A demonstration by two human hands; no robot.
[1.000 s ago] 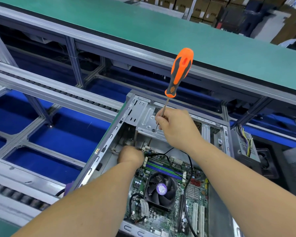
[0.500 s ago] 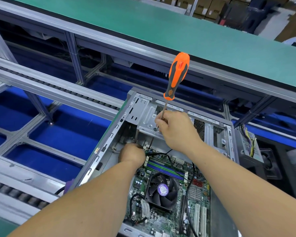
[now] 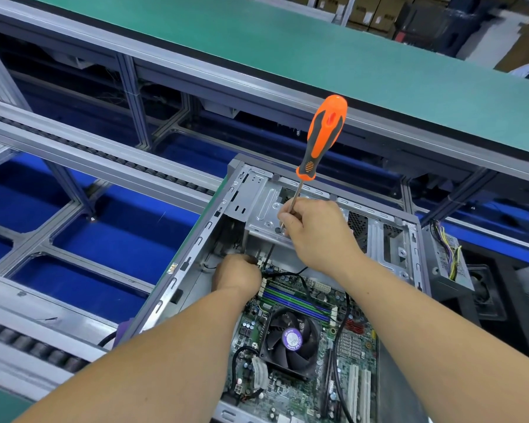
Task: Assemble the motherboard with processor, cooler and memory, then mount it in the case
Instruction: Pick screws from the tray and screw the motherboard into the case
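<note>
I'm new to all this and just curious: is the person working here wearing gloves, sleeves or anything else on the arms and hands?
No. The left hand and the right hand are both bare, with no gloves. Both forearms are uncovered right to the bottom edge of the picture, so no sleeve shows. No watch, wrist strap or ring can be seen on either side.

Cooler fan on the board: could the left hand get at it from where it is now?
Probably yes. The cooler fan lies uncovered on the motherboard, just nearer the person than the left hand, with only a black cable running beside it.
</note>
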